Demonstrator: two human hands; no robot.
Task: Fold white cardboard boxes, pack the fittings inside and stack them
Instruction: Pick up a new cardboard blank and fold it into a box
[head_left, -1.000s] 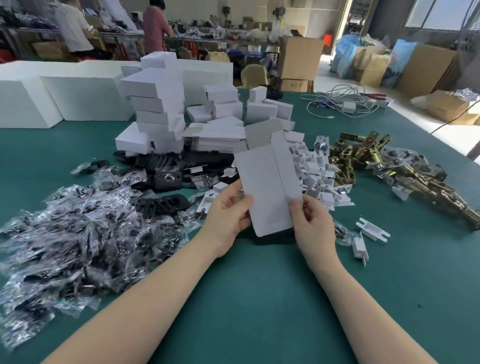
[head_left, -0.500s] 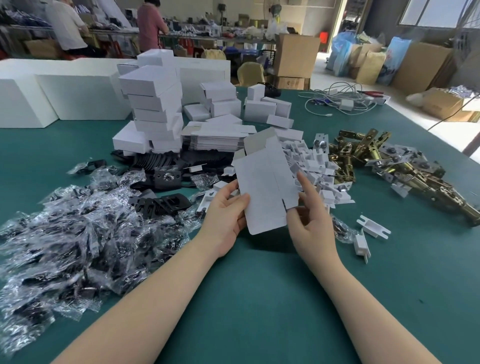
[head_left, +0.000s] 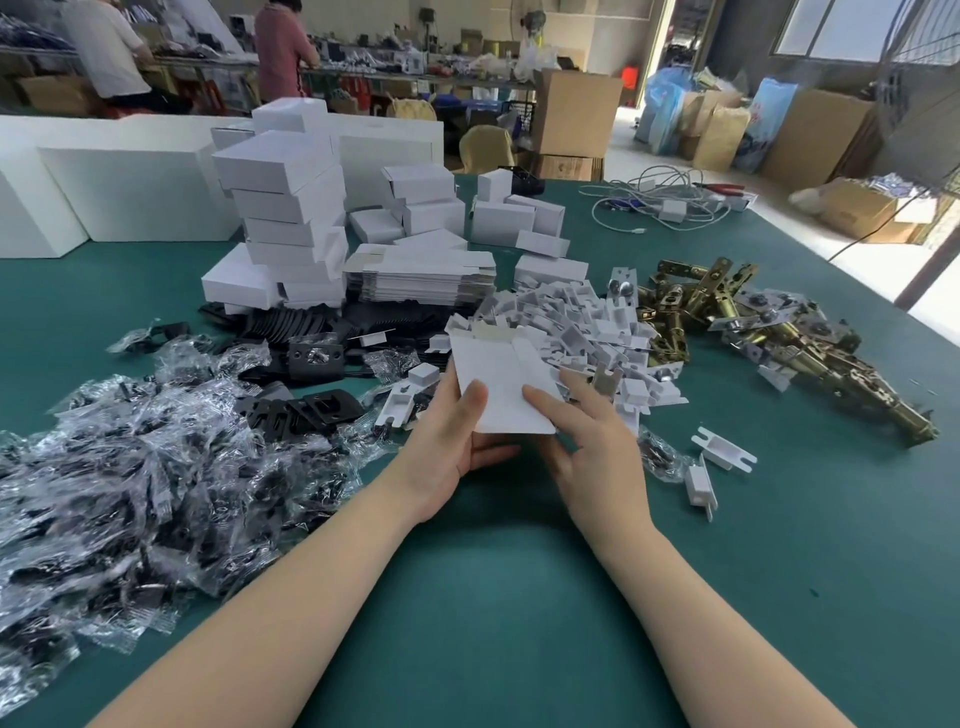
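On the green table (head_left: 493, 597), with the stack of folded white boxes (head_left: 283, 218) at 11 o'clock and brass fittings (head_left: 769, 332) at 2 o'clock, a flat box blank (head_left: 501, 384) sits centre, pinched by the left hand (head_left: 447, 441) and right hand (head_left: 597, 447)

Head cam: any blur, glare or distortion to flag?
Head view: wide-angle bowing at the edges; window blown out; stacked boxes slightly motion-smeared; plastic bags show specular glints; flat box blank and both hands reasonably sharp.
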